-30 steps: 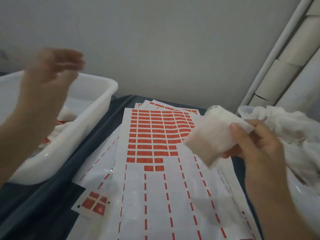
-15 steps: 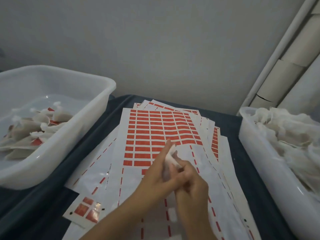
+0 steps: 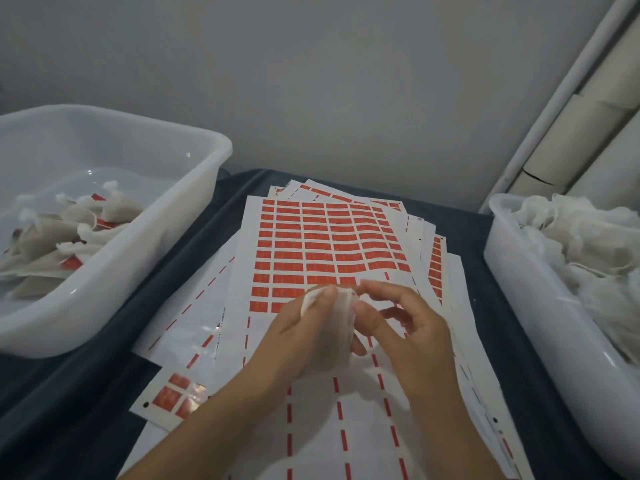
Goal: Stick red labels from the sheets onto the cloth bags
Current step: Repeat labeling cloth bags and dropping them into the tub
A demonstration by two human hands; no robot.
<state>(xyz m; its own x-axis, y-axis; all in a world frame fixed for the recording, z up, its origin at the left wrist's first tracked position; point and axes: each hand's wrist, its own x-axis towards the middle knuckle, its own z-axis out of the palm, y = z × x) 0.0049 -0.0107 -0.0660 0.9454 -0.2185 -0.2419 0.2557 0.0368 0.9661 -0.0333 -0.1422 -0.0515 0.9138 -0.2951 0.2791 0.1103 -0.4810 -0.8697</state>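
A small white cloth bag [image 3: 341,318] is held just above the label sheets. My left hand [image 3: 301,341] grips it from the left, thumb across its front. My right hand [image 3: 407,329] is at its right edge, thumb and index finger pinching that edge, the other fingers curled. The top sheet [image 3: 329,244] carries rows of red labels in its far half. Its near half is stripped down to thin red dashes. Both hands hover at the lowest row of labels. Much of the bag is hidden behind my fingers.
A white bin [image 3: 207,157] on the left holds bags with red labels [image 3: 72,237]. A white bin [image 3: 502,271] on the right is heaped with plain cloth bags [image 3: 588,244]. A small sheet scrap [image 3: 173,398] with three red labels lies front left on the dark blue cloth [image 3: 180,258].
My left hand came down from over the left bin and took the bag. My right hand lowered the bag from mid-air to just above the sheets.
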